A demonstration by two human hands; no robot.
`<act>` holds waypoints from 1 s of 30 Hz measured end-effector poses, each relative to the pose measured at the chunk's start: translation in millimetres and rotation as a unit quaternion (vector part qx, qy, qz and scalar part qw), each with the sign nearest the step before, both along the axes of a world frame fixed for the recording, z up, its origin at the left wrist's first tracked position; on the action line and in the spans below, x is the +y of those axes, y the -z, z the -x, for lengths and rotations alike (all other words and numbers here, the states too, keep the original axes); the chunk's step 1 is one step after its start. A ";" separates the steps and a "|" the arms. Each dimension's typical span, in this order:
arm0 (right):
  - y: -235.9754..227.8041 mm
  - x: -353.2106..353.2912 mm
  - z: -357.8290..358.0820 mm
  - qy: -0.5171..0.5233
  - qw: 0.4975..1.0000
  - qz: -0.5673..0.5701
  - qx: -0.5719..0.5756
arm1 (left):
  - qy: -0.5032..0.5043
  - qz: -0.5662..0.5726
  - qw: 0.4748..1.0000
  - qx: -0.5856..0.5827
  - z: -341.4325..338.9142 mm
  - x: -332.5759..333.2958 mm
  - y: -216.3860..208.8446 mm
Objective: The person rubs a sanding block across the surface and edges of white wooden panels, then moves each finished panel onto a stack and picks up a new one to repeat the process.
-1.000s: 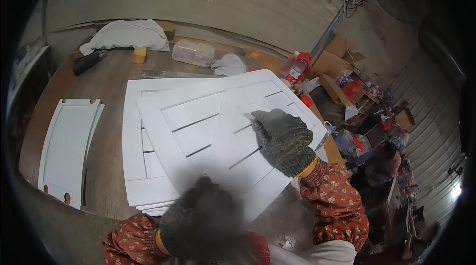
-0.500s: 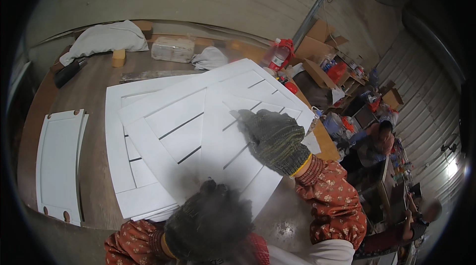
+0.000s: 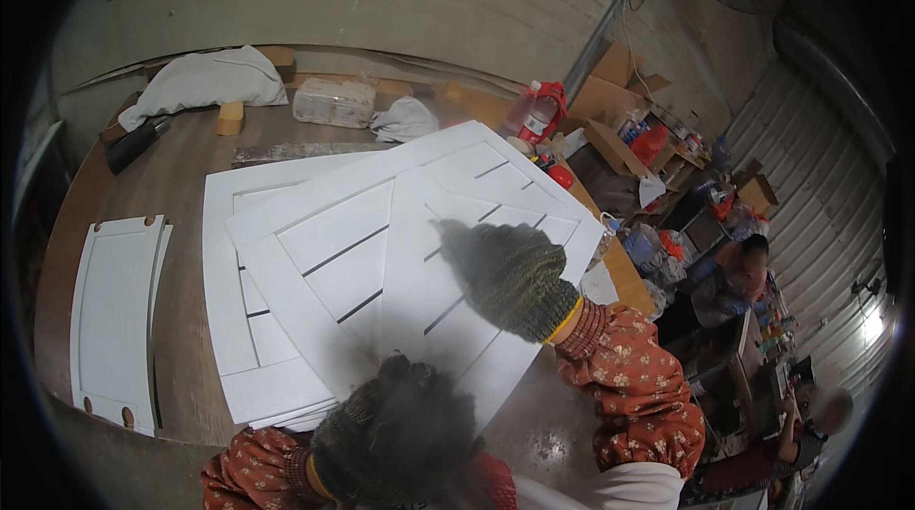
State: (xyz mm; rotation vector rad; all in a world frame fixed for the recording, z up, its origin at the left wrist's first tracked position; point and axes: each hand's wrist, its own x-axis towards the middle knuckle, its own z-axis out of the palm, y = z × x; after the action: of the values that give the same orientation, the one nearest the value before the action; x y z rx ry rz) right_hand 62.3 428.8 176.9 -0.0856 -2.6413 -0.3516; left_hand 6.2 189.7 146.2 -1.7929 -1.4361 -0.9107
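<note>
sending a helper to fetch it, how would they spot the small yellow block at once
On the brown wood-grain table, find the large white cloth heap near the far edge, toward the left. The small yellow block sits just in front of the heap's right end, left of the whitish plastic-wrapped package. Its yellow colour and small boxy shape set it apart from both.

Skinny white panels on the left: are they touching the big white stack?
Apart. The head view shows brown tabletop between the skinny panels and big stack.
</note>
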 end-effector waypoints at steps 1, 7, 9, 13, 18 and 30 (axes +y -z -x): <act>-8.1 -11.2 -0.6 0.004 1.000 -0.002 -0.027 | 0.006 0.020 1.000 -0.009 1.4 -0.3 -0.1; -43.1 -14.7 8.4 0.099 0.986 0.115 -0.066 | 0.022 0.043 0.999 -0.002 6.8 -1.3 0.8; -29.3 3.0 18.0 0.080 0.991 0.095 -0.059 | 0.027 0.042 0.999 0.014 8.9 -1.0 0.8; -31.9 1.8 35.9 0.102 0.985 0.119 -0.076 | 0.019 0.056 0.998 0.023 7.3 -3.3 -1.0; -26.0 -9.4 38.7 0.115 0.981 0.050 -0.145 | 0.032 0.066 0.997 0.017 8.1 -3.4 -2.2; -56.2 -14.6 37.5 0.105 0.982 0.047 -0.153 | 0.091 0.098 0.991 0.022 18.8 8.1 -10.8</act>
State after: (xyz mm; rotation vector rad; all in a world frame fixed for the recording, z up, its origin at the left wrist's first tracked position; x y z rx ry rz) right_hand 24.9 414.3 233.2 -0.3697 -2.9625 -0.3322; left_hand -12.5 197.8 157.0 -2.1057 -1.3911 -0.8368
